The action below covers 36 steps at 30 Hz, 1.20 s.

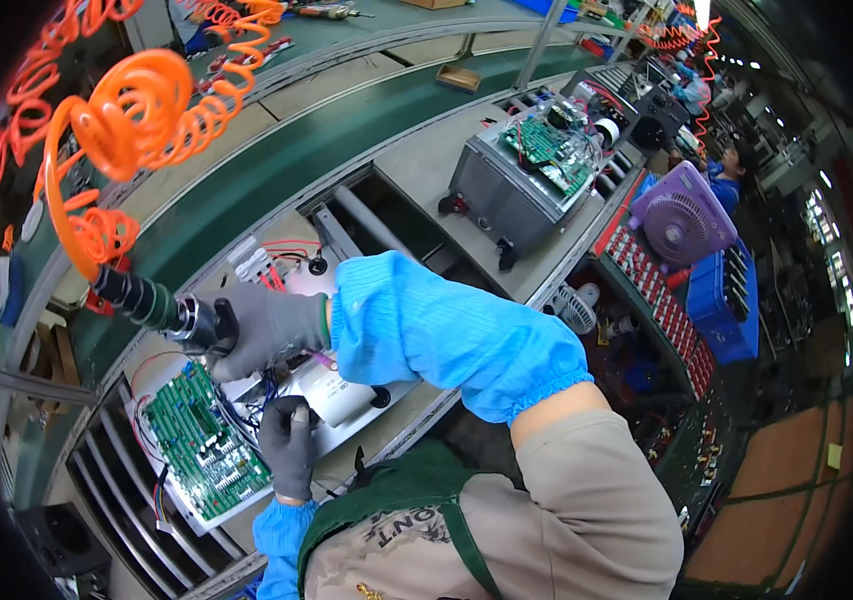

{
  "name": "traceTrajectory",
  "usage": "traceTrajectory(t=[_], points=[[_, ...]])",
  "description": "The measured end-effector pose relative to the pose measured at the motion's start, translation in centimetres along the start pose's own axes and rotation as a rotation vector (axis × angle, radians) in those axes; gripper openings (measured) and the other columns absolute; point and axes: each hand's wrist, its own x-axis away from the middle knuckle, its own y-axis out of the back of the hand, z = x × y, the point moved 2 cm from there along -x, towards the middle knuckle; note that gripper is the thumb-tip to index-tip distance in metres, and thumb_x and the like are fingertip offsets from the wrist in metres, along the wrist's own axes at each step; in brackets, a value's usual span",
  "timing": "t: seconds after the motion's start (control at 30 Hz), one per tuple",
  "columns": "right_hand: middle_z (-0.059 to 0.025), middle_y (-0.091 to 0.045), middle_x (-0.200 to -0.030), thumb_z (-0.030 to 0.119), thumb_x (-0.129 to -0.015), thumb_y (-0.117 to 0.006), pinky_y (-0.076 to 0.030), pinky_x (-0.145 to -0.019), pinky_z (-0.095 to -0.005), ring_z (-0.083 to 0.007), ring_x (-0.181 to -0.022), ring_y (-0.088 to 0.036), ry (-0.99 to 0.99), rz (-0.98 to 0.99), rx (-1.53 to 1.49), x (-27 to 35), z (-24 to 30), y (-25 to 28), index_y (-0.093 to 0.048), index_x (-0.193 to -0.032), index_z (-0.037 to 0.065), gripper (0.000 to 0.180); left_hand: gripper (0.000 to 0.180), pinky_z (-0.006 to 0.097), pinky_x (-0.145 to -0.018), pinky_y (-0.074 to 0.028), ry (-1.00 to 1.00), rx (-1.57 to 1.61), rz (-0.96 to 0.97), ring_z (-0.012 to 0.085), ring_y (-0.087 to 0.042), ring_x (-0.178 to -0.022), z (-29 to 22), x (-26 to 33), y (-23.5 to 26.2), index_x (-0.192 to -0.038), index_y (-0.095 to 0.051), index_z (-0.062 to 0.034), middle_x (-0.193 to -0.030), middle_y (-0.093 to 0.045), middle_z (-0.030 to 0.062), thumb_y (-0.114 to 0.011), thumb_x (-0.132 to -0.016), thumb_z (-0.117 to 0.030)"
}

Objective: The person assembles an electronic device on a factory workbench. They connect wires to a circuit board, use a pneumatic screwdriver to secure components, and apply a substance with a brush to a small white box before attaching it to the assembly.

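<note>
My right hand [272, 325], in a grey glove with a blue sleeve behind it, is closed around an air screwdriver [152, 303] with a black and silver body. An orange coiled hose [67, 215] runs up from the tool's end. Below, my left hand [290, 440], gloved in grey, has curled fingers by a bundle of dark wires; what they hold, if anything, is hidden. A green circuit board [202, 440] lies on a pale metal plate left of this hand. Between the hands a white cylinder [335, 393] lies on the plate, partly covered by my right arm.
The plate rests on a roller conveyor [127, 490]. Farther along stands a grey unit [507, 185] topped with another circuit board [552, 150]. To the right are a purple fan [682, 220], a blue crate [722, 305] and a person [727, 175]. More orange hoses hang at upper left.
</note>
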Motion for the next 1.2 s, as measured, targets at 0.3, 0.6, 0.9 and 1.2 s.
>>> traceTrajectory(t=[0.3, 0.6, 0.9, 1.2], points=[[-0.0028, -0.061, -0.08, 0.014, -0.066, -0.07, -0.049, -0.068, -0.028, -0.0119, -0.072, -0.058, -0.025, 0.038, 0.102, -0.1, -0.5, 0.2, -0.055, -0.1, 0.007, 0.038, 0.013, 0.024, -0.063, -0.045, 0.025, -0.006, -0.013, 0.0098, -0.055, -0.07, -0.1, 0.3, 0.0, -0.096, -0.057, 0.0007, -0.08, -0.06, 0.0049, -0.058, -0.09, -0.011], [-0.0041, -0.062, -0.077, 0.013, -0.061, -0.072, -0.05, -0.067, -0.0299, -0.0141, -0.07, -0.06, 0.035, 0.011, 0.116, 0.0, 0.3, 0.2, -0.058, -0.102, 0.008, 0.044, 0.015, 0.026, -0.065, -0.049, 0.016, -0.017, -0.03, 0.0116, -0.058, -0.071, 0.1, 0.3, 0.1, -0.096, -0.056, 0.0022, -0.084, -0.06, 0.0065, -0.059, -0.089, -0.011], [0.0017, -0.058, -0.071, 0.009, -0.06, -0.074, -0.047, -0.061, -0.0252, -0.0076, -0.066, -0.056, 0.181, -0.106, 0.049, -0.3, 1.2, 0.2, -0.058, -0.1, 0.007, 0.042, 0.013, 0.026, -0.063, -0.048, -0.072, -0.178, -0.031, 0.0122, -0.057, -0.069, -1.2, 0.2, -0.1, -0.093, -0.057, 0.0027, -0.081, -0.06, 0.0071, -0.059, -0.089, -0.01], [0.0009, -0.063, -0.071, 0.002, -0.072, -0.072, -0.048, -0.058, -0.0229, -0.0047, -0.063, -0.057, 0.301, -0.643, -0.033, 4.6, 8.0, 4.2, -0.06, -0.103, 0.0, 0.034, 0.01, 0.026, -0.063, -0.046, -0.043, -0.094, -0.041, 0.0117, -0.057, -0.069, 0.8, 0.1, 0.4, -0.089, -0.062, 0.0009, -0.078, -0.062, 0.0069, -0.061, -0.085, -0.008]])
